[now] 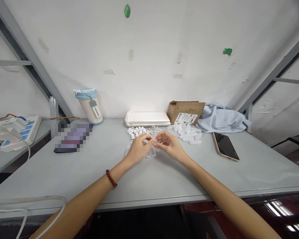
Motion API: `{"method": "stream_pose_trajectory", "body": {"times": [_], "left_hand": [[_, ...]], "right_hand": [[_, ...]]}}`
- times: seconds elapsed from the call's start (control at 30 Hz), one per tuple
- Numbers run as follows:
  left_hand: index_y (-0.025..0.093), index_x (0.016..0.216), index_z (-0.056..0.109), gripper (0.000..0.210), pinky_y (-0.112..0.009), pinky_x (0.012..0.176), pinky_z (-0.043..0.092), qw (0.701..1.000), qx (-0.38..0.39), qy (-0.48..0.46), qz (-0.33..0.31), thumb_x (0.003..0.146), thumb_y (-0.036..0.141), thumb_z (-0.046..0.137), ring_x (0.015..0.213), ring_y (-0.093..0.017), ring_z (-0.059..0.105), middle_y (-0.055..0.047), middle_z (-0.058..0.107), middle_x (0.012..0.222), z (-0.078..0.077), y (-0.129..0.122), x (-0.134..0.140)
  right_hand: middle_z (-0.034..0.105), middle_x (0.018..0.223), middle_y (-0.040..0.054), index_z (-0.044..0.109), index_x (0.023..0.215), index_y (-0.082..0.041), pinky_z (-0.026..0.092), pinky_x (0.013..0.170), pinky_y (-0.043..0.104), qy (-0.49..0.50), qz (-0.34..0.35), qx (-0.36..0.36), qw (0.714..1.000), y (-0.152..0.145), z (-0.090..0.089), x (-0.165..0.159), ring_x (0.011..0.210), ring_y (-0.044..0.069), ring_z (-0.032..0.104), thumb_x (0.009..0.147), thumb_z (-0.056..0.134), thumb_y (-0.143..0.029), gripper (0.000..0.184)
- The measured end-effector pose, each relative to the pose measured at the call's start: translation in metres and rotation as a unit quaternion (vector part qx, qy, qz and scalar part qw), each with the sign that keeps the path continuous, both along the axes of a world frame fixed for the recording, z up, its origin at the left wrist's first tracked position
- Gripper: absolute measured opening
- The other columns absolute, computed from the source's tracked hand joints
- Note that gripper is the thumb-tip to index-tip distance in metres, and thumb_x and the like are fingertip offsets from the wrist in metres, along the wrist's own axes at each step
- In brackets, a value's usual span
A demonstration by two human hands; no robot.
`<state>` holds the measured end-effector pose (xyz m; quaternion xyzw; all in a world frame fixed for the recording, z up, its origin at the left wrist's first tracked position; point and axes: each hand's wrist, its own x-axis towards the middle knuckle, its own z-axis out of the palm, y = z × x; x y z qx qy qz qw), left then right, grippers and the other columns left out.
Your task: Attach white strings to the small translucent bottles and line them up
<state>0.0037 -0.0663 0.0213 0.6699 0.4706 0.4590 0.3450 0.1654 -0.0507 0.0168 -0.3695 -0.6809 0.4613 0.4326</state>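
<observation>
My left hand [140,148] and my right hand [169,144] meet over the middle of the grey table, fingertips pinched together. Between them is a small clear plastic piece [154,141], mostly covered by the fingers; its exact kind cannot be made out. Below the hands lie several translucent plastic pieces [151,152]. Just behind are a heap of small white caps [136,131] and a pile of thin whitish parts [154,130]. To the right of my right hand is a pile of frosted, rounded plastic sleeves [189,134].
Along the wall stand a blue-lidded tumbler [88,106], white padded envelopes [148,118], a cardboard box [185,113] and a crumpled blue cloth [221,118]. A phone [226,146] lies right, a blurred purple item [74,137] left. A white cable [47,198] crosses the left front edge.
</observation>
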Motion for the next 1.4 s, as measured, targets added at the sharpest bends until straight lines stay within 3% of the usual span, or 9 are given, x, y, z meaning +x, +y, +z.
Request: {"method": "stream_pose_trajectory", "body": {"times": [0.2, 0.43, 0.57, 0.7, 0.8, 1.23, 1.4], "left_hand": [[0.019, 0.091, 0.065, 0.026, -0.027, 0.073, 0.048, 0.999, 0.014, 0.003, -0.046, 0.086, 0.036, 0.047, 0.094, -0.019, 0.059, -0.005, 0.066, 0.101, 0.001, 0.002, -0.002], [0.018, 0.098, 0.062, 0.023, -0.031, 0.072, 0.049, 0.997, 0.027, 0.06, 0.038, 0.083, 0.033, 0.051, 0.092, -0.02, 0.059, -0.007, 0.063, 0.105, -0.007, 0.004, 0.0], [0.018, 0.112, 0.055, 0.031, -0.035, 0.077, 0.05, 0.985, 0.116, 0.105, 0.077, 0.082, 0.028, 0.053, 0.101, -0.022, 0.055, -0.011, 0.055, 0.117, -0.01, 0.002, 0.001], [0.019, 0.118, 0.05, 0.038, -0.043, 0.094, 0.043, 0.96, 0.222, 0.165, 0.049, 0.081, 0.027, 0.057, 0.113, -0.025, 0.047, -0.011, 0.052, 0.12, -0.011, 0.0, 0.0], [0.02, 0.12, 0.049, 0.045, -0.047, 0.098, 0.039, 0.943, 0.258, 0.21, 0.021, 0.078, 0.029, 0.063, 0.115, -0.027, 0.044, -0.01, 0.054, 0.119, -0.011, -0.001, 0.0], [0.017, 0.114, 0.052, 0.043, -0.045, 0.095, 0.041, 0.924, 0.28, 0.261, 0.009, 0.075, 0.027, 0.068, 0.113, -0.028, 0.044, -0.008, 0.059, 0.116, -0.014, 0.001, 0.001], [0.019, 0.112, 0.053, 0.04, -0.046, 0.093, 0.04, 0.925, 0.246, 0.289, -0.014, 0.076, 0.028, 0.066, 0.113, -0.029, 0.044, -0.008, 0.06, 0.114, -0.017, 0.0, 0.002]], "right_hand": [[0.064, 0.087, 0.0043, 0.061, 0.098, -0.02, 0.048, 0.062, 0.029, 0.034, 0.011, -0.039, 0.999, 0.001, 0.006, 0.003, 0.073, 0.015, 0.06, 0.069, 0.07, -0.034, 0.033], [0.065, 0.08, 0.004, 0.066, 0.086, -0.016, 0.046, 0.06, 0.029, 0.033, -0.035, -0.048, 0.998, 0.004, 0.004, 0.002, 0.069, 0.015, 0.057, 0.066, 0.072, -0.038, 0.03], [0.066, 0.077, 0.0041, 0.067, 0.086, -0.016, 0.046, 0.059, 0.029, 0.027, -0.067, -0.054, 0.996, 0.005, 0.004, 0.002, 0.067, 0.015, 0.057, 0.064, 0.073, -0.04, 0.033], [0.066, 0.077, 0.0046, 0.067, 0.086, -0.015, 0.047, 0.058, 0.029, 0.026, -0.08, -0.049, 0.995, 0.005, 0.003, 0.003, 0.069, 0.016, 0.058, 0.063, 0.073, -0.041, 0.035], [0.066, 0.08, 0.0056, 0.067, 0.086, -0.015, 0.047, 0.059, 0.029, 0.026, -0.077, -0.043, 0.996, 0.006, 0.003, 0.003, 0.071, 0.017, 0.059, 0.064, 0.073, -0.04, 0.034], [0.067, 0.079, 0.006, 0.067, 0.078, -0.014, 0.048, 0.062, 0.028, 0.017, -0.083, -0.059, 0.995, 0.005, 0.005, 0.004, 0.071, 0.016, 0.059, 0.065, 0.072, -0.038, 0.028], [0.062, 0.064, 0.003, 0.066, 0.071, -0.013, 0.046, 0.055, 0.025, -0.042, -0.085, -0.07, 0.993, 0.009, 0.001, 0.005, 0.061, 0.013, 0.056, 0.071, 0.061, -0.032, 0.02]]}}
